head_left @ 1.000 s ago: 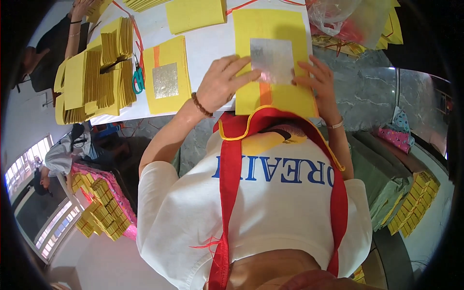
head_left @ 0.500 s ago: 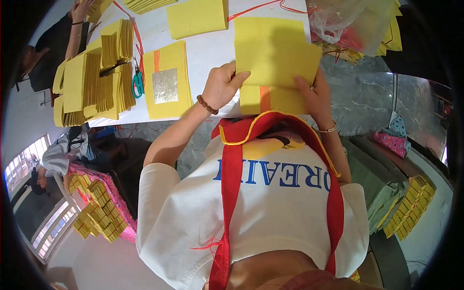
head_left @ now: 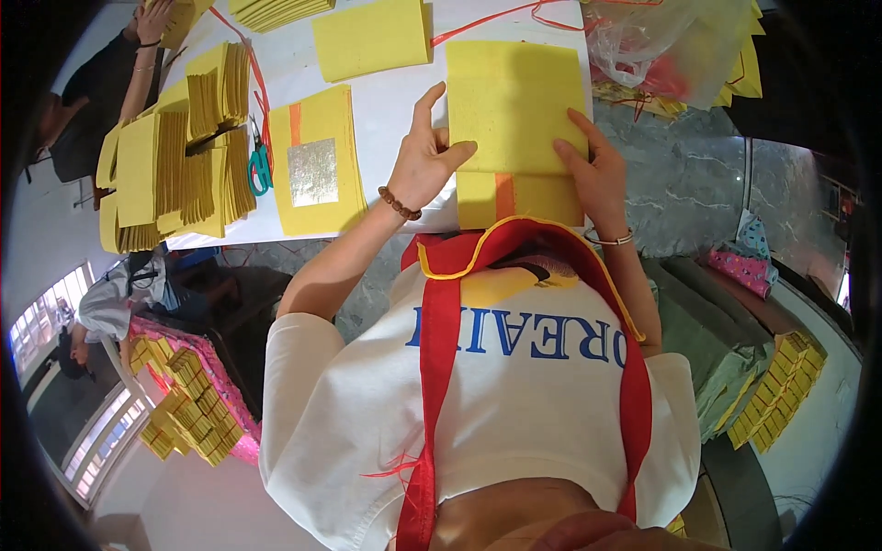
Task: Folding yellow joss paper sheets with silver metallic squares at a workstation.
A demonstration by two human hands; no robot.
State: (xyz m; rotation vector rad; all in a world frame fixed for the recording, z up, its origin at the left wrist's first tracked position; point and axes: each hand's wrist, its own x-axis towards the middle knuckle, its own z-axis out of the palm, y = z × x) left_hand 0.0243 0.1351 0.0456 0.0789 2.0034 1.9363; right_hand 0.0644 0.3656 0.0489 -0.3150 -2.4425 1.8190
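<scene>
Green scissors [head_left: 260, 171] lie on the white table [head_left: 384, 108], left of your left hand [head_left: 421, 163], its thumb and forefinger spread at the folded yellow paper [head_left: 516, 110] before you, beyond your shirt's blue lettering [head_left: 549, 332]; your right hand [head_left: 599, 179] spreads at its right edge, near grey marbled floor [head_left: 684, 179].

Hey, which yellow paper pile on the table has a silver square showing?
The pile between the teal scissors and the left hand: its silver square faces up. The stack at the right hand and the others show none.
</scene>
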